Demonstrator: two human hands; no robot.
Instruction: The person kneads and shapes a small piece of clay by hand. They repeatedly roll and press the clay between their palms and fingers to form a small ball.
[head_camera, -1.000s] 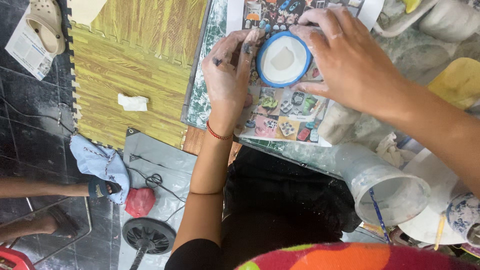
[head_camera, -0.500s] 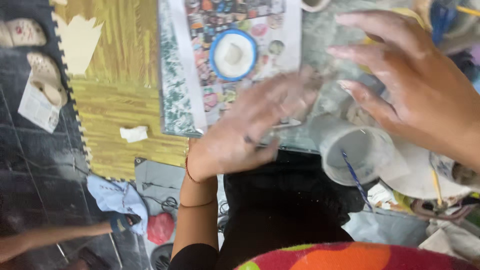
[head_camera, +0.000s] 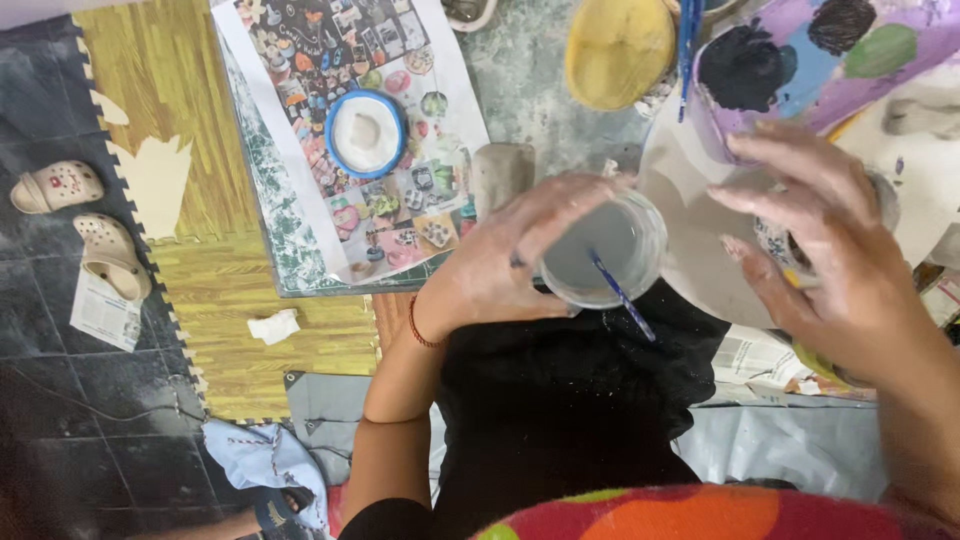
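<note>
Two hands working: left hand (head_camera: 500, 265) is gripping the clear plastic cup of grey water (head_camera: 600, 250); right hand (head_camera: 830, 240) is hovering, grip spread.

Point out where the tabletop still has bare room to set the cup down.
Bare tabletop lies between the printed sheet holding the blue-rimmed dish and the yellow sponge. Rightward it is crowded: the left hand grips the cup, the right hand hovers by the paint palette.

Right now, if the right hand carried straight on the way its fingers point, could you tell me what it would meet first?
Probably the clear cup of cloudy water held by the left hand; the right hand points left toward it, though depth is unclear.
</note>
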